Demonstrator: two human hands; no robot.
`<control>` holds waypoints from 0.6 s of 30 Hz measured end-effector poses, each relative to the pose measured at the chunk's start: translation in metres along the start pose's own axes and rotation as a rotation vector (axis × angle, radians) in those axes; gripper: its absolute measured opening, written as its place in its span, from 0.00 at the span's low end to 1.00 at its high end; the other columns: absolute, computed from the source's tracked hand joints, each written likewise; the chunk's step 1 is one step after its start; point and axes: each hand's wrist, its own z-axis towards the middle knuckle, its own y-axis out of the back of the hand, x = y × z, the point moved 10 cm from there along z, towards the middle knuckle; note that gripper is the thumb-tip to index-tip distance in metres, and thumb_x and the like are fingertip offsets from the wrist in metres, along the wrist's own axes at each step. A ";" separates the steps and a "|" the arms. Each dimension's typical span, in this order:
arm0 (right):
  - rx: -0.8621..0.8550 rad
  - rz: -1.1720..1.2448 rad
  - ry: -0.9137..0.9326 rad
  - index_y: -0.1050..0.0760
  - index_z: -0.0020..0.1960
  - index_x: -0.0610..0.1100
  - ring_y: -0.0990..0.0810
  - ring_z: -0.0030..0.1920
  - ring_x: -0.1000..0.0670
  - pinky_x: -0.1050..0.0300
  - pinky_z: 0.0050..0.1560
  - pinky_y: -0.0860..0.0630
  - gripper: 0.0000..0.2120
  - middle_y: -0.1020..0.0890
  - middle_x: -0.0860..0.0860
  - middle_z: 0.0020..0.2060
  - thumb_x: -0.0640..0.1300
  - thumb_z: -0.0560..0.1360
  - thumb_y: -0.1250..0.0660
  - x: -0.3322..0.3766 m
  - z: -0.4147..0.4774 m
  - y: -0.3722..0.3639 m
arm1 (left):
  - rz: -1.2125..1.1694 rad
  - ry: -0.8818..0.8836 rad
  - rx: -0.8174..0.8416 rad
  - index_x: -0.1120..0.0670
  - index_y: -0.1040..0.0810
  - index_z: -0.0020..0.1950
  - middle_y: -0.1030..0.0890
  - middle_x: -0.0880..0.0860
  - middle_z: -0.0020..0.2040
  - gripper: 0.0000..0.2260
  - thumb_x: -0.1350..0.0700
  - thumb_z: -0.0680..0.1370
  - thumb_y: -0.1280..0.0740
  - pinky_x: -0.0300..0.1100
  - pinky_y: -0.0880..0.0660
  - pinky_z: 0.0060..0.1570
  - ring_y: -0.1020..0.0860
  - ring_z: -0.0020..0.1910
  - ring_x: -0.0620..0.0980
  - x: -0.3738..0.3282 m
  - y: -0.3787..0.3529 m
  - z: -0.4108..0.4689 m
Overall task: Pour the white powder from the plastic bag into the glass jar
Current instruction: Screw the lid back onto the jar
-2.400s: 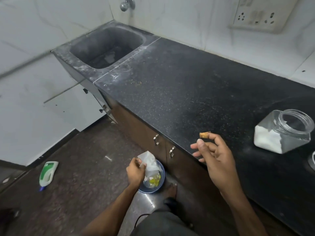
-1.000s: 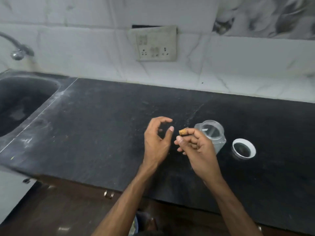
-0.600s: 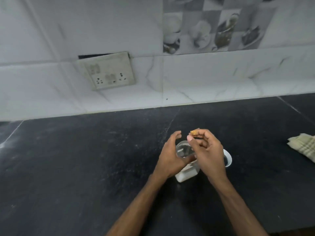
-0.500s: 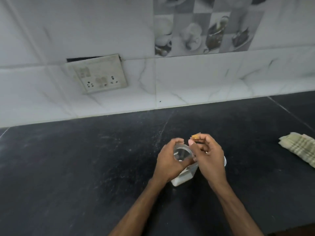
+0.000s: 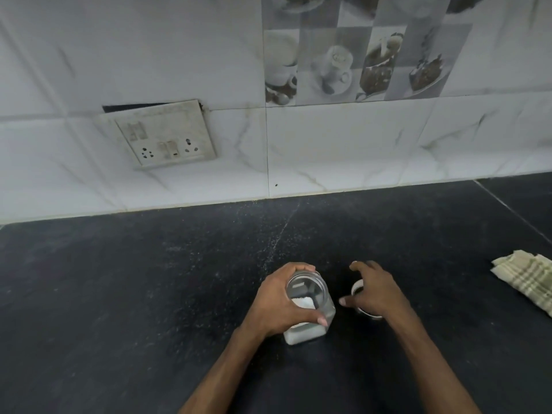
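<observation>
Two bare hands work low in the single head view, over a black speckled stone desk [image 5: 149, 294] backed by white marble-patterned wall tiles [image 5: 358, 144]. At centre stands a clear square-bodied glass jar [image 5: 307, 312], upright on the desk, its round mouth uncovered and facing up; white powder [image 5: 301, 336] fills the bottom part of it. The left hand [image 5: 277, 303] wraps the jar from its left side: the fingers curl over the far edge of the mouth, the thumb presses across the near wall, so the grip is clenched around the glass. Just beside the jar, to its right, the right hand [image 5: 375, 292] hovers spread above a round white lid [image 5: 358, 286] that lies on the desk, mostly hidden under the palm. Its fingers are parted and arched, thumb pointing toward the jar; the grip is wide and released, and whether any fingertip touches the lid cannot be told. Well apart, at the right edge, a folded checked cloth in pale green and cream [image 5: 528, 276] rests on the desk. On the wall, up and to the left, a grubby white switch-and-socket plate [image 5: 161, 135] sits crooked, and a grey picture tile printed with cups and desserts [image 5: 358, 55] is above centre.
</observation>
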 end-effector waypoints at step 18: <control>-0.090 -0.031 -0.034 0.34 0.75 0.55 0.28 0.67 0.43 0.48 0.62 0.25 0.39 0.30 0.47 0.69 0.47 0.69 0.21 -0.008 0.003 0.002 | 0.059 -0.042 -0.017 0.43 0.23 0.63 0.19 0.40 0.61 0.38 0.45 0.55 0.14 0.43 0.22 0.61 0.19 0.61 0.42 -0.001 0.000 -0.002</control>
